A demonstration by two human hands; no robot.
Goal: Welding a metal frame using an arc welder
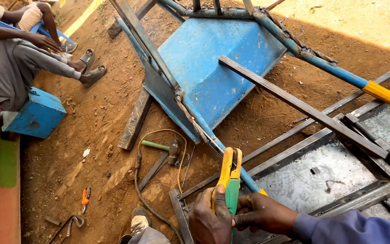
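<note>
left hand (pixel 210 221) and right hand (pixel 259 213), both closed around the yellow-and-green electrode holder (pixel 230 178) at six o'clock, its jaws pointing toward twelve beside the overturned blue wheelbarrow (pixel 213 63).

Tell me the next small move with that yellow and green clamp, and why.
Probably squeeze the clamp open and feed in a welding rod. Both the left hand and the right hand grip its handle, its yellow tips point at the overturned blue wheelbarrow, and no rod shows between them.
</note>
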